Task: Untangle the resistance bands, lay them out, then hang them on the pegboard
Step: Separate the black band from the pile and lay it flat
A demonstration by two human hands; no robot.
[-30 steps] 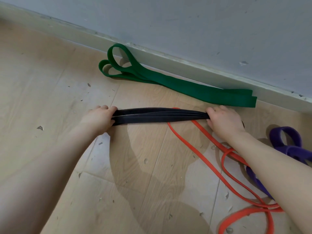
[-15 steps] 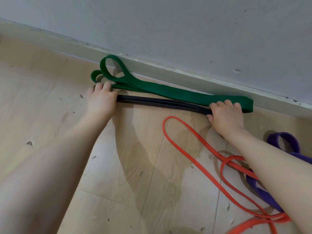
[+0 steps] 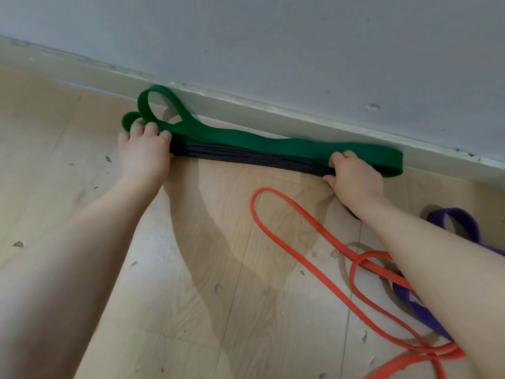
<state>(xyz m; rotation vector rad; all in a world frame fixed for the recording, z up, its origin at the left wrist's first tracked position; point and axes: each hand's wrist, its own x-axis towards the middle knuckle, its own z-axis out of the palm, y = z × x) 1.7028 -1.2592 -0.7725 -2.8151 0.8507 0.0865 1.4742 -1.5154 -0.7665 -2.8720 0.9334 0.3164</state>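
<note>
**Against the skirting board: black band held at both ends beside the green one**

Along the skirting board (image 3: 273,113), running from about ten o'clock to three o'clock across the view, the green band (image 3: 246,142) lies folded flat on the wooden floor (image 3: 218,269), its looped ends curling up at the ten o'clock end. Just beside it, on the near side and touching its edge, lies the black band (image 3: 246,158), folded into several parallel strands and stretched straight.

The left hand (image 3: 143,154) holds the black band's end at ten o'clock; its fingers are curled over that end, and the fingertips touch the green band's small loop. The right hand (image 3: 352,177) holds the other end at about two o'clock, fingers curled down over the strands, knuckles touching the green band. How tightly either hand squeezes cannot be told, since the palms hide the band ends.

Toward four o'clock the orange band (image 3: 300,236) lies loose on the floor in long, crossing loops, one loop reaching up close to the right wrist. Passing under the right forearm, at three to four o'clock, the purple band (image 3: 464,222) lies partly hidden, tangled with the orange one near the lower right edge. A pale grey wall (image 3: 273,36) fills the twelve o'clock side.
</note>
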